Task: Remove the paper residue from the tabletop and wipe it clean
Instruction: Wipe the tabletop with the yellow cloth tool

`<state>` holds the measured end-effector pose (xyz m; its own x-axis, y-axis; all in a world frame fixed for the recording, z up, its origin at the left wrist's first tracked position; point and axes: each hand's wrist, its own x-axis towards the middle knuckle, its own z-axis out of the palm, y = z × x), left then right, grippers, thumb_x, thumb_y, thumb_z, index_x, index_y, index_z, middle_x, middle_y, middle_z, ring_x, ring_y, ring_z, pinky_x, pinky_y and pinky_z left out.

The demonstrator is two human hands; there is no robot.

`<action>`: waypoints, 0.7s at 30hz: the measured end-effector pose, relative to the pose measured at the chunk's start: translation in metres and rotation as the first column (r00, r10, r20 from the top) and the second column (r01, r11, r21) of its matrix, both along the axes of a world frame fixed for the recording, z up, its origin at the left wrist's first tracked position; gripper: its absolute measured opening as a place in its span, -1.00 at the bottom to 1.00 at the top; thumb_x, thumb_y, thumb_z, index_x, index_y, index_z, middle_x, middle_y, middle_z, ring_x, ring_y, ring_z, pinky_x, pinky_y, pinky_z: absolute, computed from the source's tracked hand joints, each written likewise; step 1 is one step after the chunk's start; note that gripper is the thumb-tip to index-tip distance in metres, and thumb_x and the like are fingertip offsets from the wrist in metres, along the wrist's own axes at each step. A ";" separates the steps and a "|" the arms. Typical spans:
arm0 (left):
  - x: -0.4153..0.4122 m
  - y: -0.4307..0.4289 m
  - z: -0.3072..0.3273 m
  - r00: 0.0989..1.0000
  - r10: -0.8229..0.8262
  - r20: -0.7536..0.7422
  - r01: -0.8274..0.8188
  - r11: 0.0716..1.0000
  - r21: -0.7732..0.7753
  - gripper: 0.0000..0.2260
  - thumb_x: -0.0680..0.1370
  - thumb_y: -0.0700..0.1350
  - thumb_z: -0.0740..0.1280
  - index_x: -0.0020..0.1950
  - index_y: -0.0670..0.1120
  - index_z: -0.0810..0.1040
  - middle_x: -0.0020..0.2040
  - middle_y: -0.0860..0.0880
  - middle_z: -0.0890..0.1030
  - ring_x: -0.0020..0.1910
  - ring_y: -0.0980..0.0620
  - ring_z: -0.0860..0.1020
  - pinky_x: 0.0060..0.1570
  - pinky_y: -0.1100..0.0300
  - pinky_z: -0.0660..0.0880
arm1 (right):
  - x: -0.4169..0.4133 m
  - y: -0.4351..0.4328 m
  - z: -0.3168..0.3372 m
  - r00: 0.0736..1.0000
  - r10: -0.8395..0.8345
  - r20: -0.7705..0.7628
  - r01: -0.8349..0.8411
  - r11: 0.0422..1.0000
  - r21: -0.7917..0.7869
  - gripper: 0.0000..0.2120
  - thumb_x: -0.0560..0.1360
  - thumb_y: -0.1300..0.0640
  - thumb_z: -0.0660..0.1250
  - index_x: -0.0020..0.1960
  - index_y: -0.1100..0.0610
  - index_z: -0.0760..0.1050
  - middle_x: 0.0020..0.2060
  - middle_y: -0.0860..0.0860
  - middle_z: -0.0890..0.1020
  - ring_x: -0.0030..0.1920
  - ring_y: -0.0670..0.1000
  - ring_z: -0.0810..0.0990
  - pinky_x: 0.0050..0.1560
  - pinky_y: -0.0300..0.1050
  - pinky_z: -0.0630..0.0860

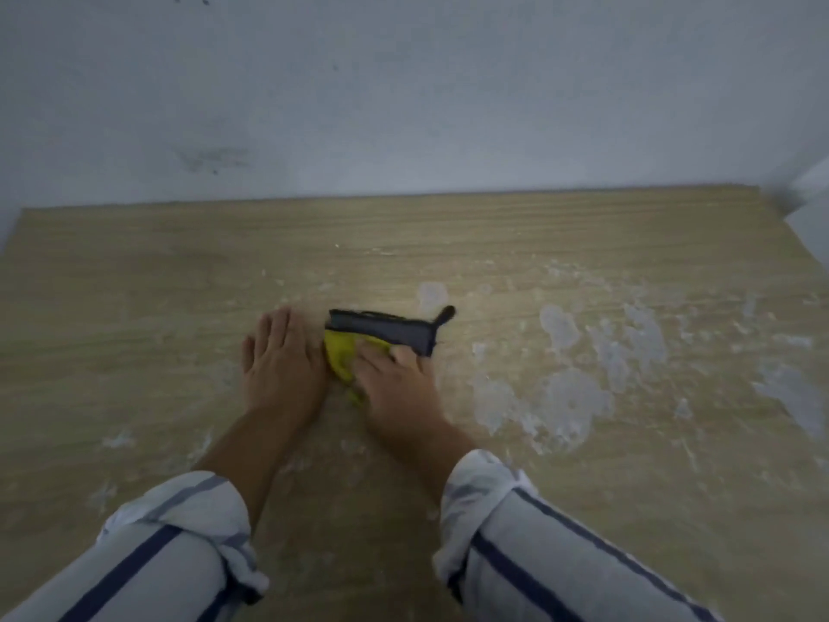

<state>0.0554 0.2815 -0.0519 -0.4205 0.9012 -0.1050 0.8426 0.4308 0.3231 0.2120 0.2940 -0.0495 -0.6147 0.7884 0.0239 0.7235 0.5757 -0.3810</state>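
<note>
A yellow and dark grey cloth (381,334) lies near the middle of the wooden tabletop (134,307). My right hand (394,383) presses flat on its near right part, fingers spread over the dark band. My left hand (282,356) lies flat on the table just left of the cloth, its fingers together and touching the yellow edge. White paper residue (574,397) sticks to the wood in large patches to the right of the cloth, with thinner flecks (116,439) near the front left.
A pale wall (403,105) rises directly behind the table's far edge. A white ledge or corner (807,190) juts in at the far right. Striped rolled-up sleeves (188,523) cover both forearms.
</note>
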 end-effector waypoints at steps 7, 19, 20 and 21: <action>-0.031 0.003 -0.002 0.995 -0.095 -0.006 0.095 0.995 -0.016 -0.49 0.61 0.06 0.04 0.53 -0.07 0.06 0.56 -0.04 0.04 0.53 -0.03 -0.05 0.47 0.01 -0.13 | 0.064 0.110 0.016 0.730 -0.680 0.068 0.681 0.732 0.014 -0.76 0.56 0.06 0.11 0.15 0.03 0.45 0.10 0.19 0.50 0.16 0.25 0.38 0.12 0.12 0.29; -0.084 0.034 -0.002 0.999 0.017 -0.031 -0.018 0.999 -0.028 -0.49 0.61 0.03 -0.03 0.54 -0.07 0.00 0.56 -0.04 -0.01 0.53 -0.06 -0.09 0.49 -0.03 -0.13 | -0.010 0.111 0.007 0.889 -0.444 0.113 0.434 0.895 0.107 -0.65 0.46 -0.05 0.14 0.22 -0.05 0.45 0.16 0.01 0.57 0.06 0.22 0.50 0.05 0.07 0.43; -0.084 0.034 -0.003 0.999 0.013 -0.032 -0.014 0.999 -0.030 -0.49 0.61 0.04 -0.04 0.54 -0.07 -0.01 0.56 -0.04 -0.03 0.53 -0.06 -0.11 0.49 -0.03 -0.14 | -0.002 0.127 0.013 0.813 -0.573 0.101 0.570 0.819 0.065 -0.68 0.50 -0.02 0.13 0.22 -0.04 0.44 0.17 0.09 0.54 0.13 0.24 0.45 0.11 0.10 0.37; -0.085 0.035 -0.003 0.999 0.009 -0.034 -0.011 0.999 -0.032 -0.48 0.61 0.04 -0.05 0.54 -0.07 -0.03 0.56 -0.03 -0.04 0.53 -0.05 -0.12 0.49 -0.03 -0.14 | -0.005 0.139 0.021 0.744 -0.663 0.087 0.665 0.747 0.004 -0.72 0.53 0.02 0.13 0.20 -0.01 0.44 0.19 0.16 0.51 0.18 0.25 0.39 0.14 0.12 0.32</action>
